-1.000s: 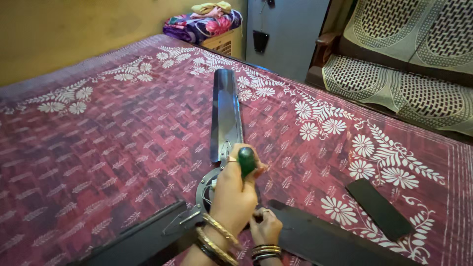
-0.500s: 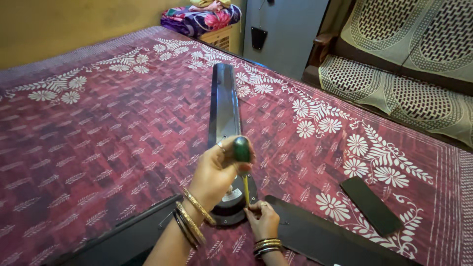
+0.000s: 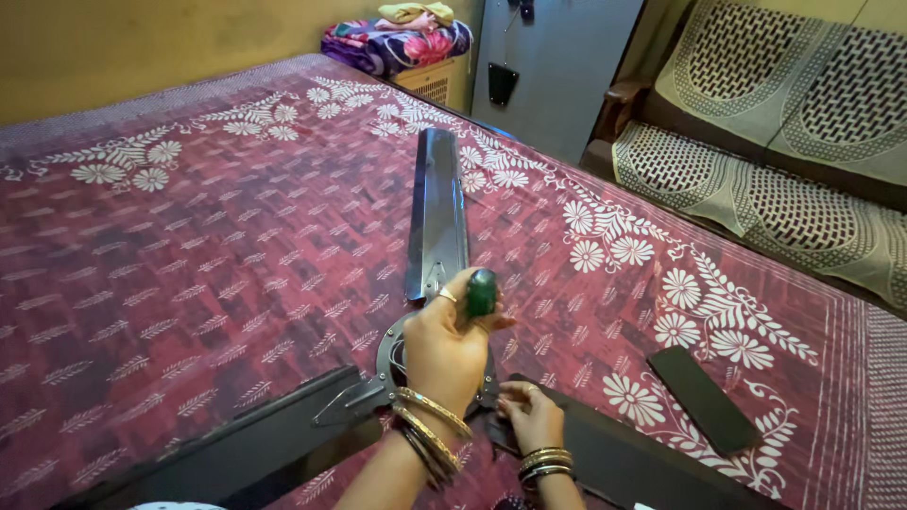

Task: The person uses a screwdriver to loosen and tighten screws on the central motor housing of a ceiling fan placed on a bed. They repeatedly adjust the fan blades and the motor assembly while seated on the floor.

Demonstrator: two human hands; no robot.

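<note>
Gripped in the closed left hand (image 3: 444,349): a green-handled screwdriver (image 3: 480,291), upright over the fan hub (image 3: 389,364) on the bedspread (image 3: 189,274); right hand (image 3: 531,416) rests fingers-down on the near-right dark fan blade (image 3: 624,463), holding nothing; phone (image 3: 704,399) lies well apart.

My left hand (image 3: 444,345) covers the fan hub (image 3: 392,364) and the screwdriver (image 3: 480,293) shaft, so I cannot tell where the tip sits. The two near fan blades (image 3: 236,444) run off the bottom edge, and my right hand (image 3: 531,416) hides the joint beneath it.
</note>
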